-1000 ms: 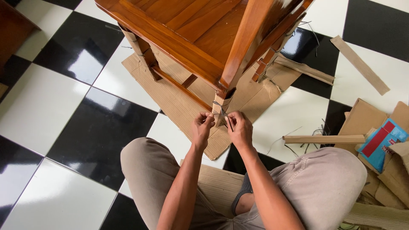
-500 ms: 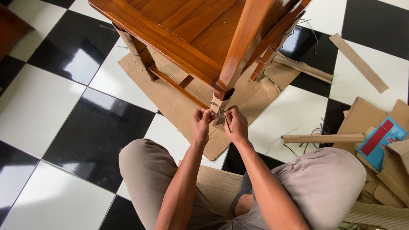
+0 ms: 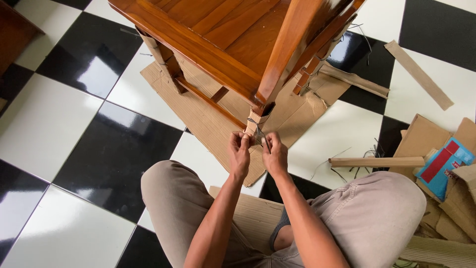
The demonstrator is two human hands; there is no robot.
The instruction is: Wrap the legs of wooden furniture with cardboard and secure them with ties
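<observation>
1. the left hand (image 3: pixel 239 153) and the right hand (image 3: pixel 275 155) now sit closer together than a second ago, nearly touching at the foot of the near chair leg (image 3: pixel 256 125), where before a small gap stood between them.
2. both hands are pinched shut on the thin dark string (image 3: pixel 260 135) that runs round the cardboard wrap on that leg; the fingertips are closed tight, though how much string each one has cannot be made out.
3. half a second ago the hands sat a little higher against the leg; they have dropped back and drawn in, which reads as the string being pulled snug or knotted against the wrap.
4. the wooden chair (image 3: pixel 233 39) has not shifted and stands on the flat cardboard sheet (image 3: pixel 208 116) over the black and white tiled floor (image 3: pixel 59 129).
5. judging from this, the binding on this leg is near its tying-off stage rather than just begun.
6. off to the person's right lie a loose cardboard strip (image 3: pixel 377 162), another strip (image 3: pixel 419 75) and a heap of cardboard scraps (image 3: pixel 446 168), all unmoved.
</observation>
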